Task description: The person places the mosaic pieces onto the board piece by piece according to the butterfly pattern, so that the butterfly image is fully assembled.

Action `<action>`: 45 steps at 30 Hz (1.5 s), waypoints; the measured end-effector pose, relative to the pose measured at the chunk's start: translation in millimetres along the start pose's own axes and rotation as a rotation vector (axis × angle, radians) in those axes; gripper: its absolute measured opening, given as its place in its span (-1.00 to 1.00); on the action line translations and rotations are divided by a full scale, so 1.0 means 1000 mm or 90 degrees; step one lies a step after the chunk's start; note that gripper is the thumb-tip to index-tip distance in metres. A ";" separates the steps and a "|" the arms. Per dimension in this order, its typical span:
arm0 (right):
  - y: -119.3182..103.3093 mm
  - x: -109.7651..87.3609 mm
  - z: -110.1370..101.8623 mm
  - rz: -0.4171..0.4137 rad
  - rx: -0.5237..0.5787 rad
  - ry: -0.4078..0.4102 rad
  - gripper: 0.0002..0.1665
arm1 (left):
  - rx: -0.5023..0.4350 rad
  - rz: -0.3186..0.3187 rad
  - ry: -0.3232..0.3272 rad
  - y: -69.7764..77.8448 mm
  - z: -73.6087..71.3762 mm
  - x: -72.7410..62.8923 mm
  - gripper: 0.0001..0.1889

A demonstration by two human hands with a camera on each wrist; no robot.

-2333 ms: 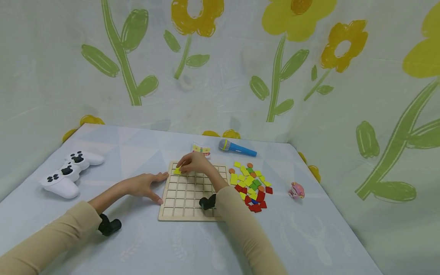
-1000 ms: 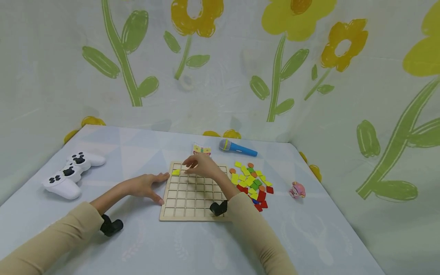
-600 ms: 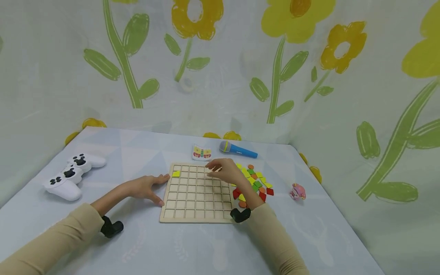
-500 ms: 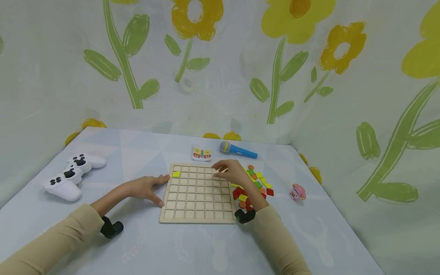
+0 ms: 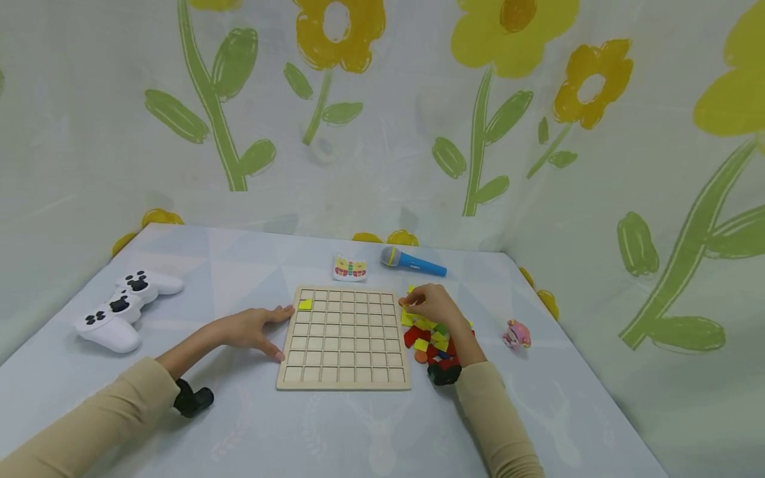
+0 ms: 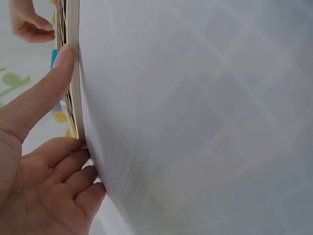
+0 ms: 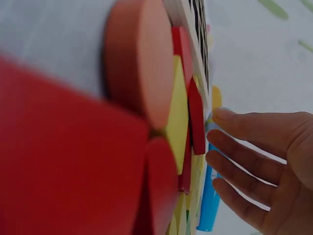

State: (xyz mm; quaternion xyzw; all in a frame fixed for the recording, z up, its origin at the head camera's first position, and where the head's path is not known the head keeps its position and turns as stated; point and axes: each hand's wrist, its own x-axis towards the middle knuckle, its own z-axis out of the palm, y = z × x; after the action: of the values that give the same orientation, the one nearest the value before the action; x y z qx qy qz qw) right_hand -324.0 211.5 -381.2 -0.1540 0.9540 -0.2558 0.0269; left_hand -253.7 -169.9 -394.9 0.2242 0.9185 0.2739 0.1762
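Note:
A pale wooden grid board (image 5: 343, 342) lies on the table, with one yellow square tile (image 5: 305, 305) in its top left cell. My left hand (image 5: 251, 328) touches the board's left edge with thumb and fingertips; the left wrist view has the thumb extended along that edge. Just right of the board is a pile of coloured tiles (image 5: 412, 336), red, yellow, green, blue and orange. Over its far side reaches my right hand (image 5: 439, 305), fingertips beside an orange round piece (image 5: 402, 302). In the right wrist view its fingers are loosely bent, with nothing visible between them.
Behind the board lie a small patterned card (image 5: 350, 269) and a blue toy microphone (image 5: 412, 261). A white game controller (image 5: 128, 312) is at the left. The pink figurine (image 5: 516, 334) stands right of the tiles.
After leaving the yellow tile in the top left cell, my right hand has moved right across the board to the tile pile. My left hand has stayed at the board's edge.

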 end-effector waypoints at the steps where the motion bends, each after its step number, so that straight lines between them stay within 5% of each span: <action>1: 0.002 0.001 0.000 0.012 0.000 -0.003 -0.83 | 0.000 0.000 0.000 0.000 0.000 0.000 0.11; 27: 0.008 0.004 0.002 0.047 0.011 -0.030 -0.80 | -0.003 0.006 -0.002 0.000 0.000 0.001 0.09; 45: -0.026 0.001 -0.004 -0.093 0.029 0.010 -0.84 | 0.013 0.008 0.000 0.000 -0.001 0.001 0.10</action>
State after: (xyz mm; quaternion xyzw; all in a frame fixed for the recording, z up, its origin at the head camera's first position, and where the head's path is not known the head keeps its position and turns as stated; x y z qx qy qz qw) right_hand -318.0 191.5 -365.2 -0.2207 0.9343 -0.2800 0.0043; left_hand -255.1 -169.9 -394.4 0.2318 0.9199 0.2653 0.1721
